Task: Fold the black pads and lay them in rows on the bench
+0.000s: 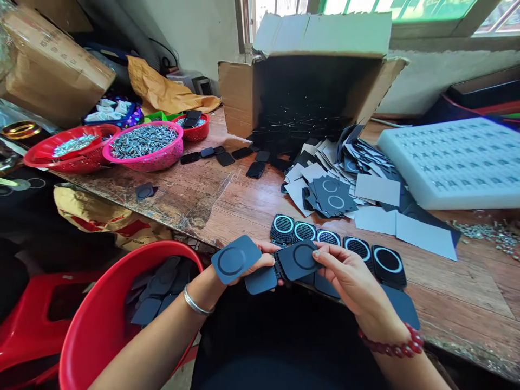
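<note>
My left hand is closed on a small hinged black case, with its plain lower panel angled toward me. A loose dark rounded card with a ring mark lies over the same hand, near the thumb. With thumb and fingers, my right hand pinches the right edge of a dark ringed plate on the case's upper half; whether the plate is separate from the case I cannot tell. Just beyond my hands stand several similar hinged cases in a row, white rings facing up.
A heap of dark and pale cards lies beyond the row, before an open carton. White foam tray at right; screw-filled pink basket at left. A red bucket of dark panels stands below the table edge.
</note>
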{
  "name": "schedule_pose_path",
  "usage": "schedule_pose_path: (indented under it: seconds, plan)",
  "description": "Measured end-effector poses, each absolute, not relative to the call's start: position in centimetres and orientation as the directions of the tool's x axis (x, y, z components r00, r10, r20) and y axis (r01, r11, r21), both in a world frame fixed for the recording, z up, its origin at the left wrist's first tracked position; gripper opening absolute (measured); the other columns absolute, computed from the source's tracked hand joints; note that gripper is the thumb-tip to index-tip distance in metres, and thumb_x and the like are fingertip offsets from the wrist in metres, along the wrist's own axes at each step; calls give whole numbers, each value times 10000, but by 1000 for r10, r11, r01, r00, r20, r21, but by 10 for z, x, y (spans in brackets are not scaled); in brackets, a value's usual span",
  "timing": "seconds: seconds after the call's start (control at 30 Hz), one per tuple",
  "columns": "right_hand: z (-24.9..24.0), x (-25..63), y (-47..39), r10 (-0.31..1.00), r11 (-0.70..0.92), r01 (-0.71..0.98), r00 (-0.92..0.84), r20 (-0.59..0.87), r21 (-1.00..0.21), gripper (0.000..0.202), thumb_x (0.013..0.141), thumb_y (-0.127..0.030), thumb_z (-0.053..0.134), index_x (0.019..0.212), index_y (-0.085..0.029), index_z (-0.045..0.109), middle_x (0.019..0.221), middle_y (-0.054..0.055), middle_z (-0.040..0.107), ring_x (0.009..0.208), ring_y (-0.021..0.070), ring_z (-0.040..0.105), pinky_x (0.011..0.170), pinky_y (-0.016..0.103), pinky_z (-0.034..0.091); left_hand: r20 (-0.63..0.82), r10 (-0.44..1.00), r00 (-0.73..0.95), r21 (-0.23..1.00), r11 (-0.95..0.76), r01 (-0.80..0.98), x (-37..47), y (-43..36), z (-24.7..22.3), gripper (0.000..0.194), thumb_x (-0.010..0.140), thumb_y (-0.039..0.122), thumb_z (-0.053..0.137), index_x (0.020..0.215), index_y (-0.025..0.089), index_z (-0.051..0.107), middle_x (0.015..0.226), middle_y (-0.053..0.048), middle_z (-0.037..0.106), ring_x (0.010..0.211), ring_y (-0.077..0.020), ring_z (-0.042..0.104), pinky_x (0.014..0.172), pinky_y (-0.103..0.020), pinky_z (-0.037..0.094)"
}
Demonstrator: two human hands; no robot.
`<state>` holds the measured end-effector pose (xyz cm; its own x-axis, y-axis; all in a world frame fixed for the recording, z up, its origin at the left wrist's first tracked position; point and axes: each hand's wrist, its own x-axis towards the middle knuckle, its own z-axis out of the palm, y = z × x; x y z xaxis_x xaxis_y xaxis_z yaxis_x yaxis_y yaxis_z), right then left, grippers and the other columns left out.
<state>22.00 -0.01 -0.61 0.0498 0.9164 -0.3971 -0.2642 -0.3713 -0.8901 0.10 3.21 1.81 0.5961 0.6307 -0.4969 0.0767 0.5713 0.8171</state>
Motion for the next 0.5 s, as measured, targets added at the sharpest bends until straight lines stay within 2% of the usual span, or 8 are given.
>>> schedule_pose_path:
  seconds: [0.23, 0.37, 0.5]
  plan:
    - [-16, 219, -2, 918, -374, -272, 23, -395, -887, 311, 617, -411, 873, 654, -172, 678, 1070, 101, 625, 899, 213, 592, 725, 300, 536, -476, 650, 593, 837, 542, 78, 1, 32, 14, 438, 750, 347, 706, 1143, 154, 708, 859, -79, 752, 712, -193, 694, 638, -273, 557]
    - [-19, 219, -2, 910, -386, -289, 36, -413, -876, 316, 600, -416, 886, 729, -176, 726, 1037, 98, 643, 920, 222, 595, 752, 308, 533, -475, 653, 590, 841, 534, 87, 0, 33, 12, 439, 770, 333, 696, 1174, 159, 701, 875, -80, 749, 733, -206, 699, 672, -294, 561]
    - [-18, 217, -1, 907, -389, -298, 40, -419, -872, 308, 588, -406, 891, 718, -184, 723, 1001, 87, 640, 923, 213, 581, 756, 294, 521, -485, 647, 588, 835, 542, 93, 0, 32, 13, 431, 749, 350, 708, 1142, 173, 721, 854, -69, 749, 682, -196, 684, 626, -278, 554]
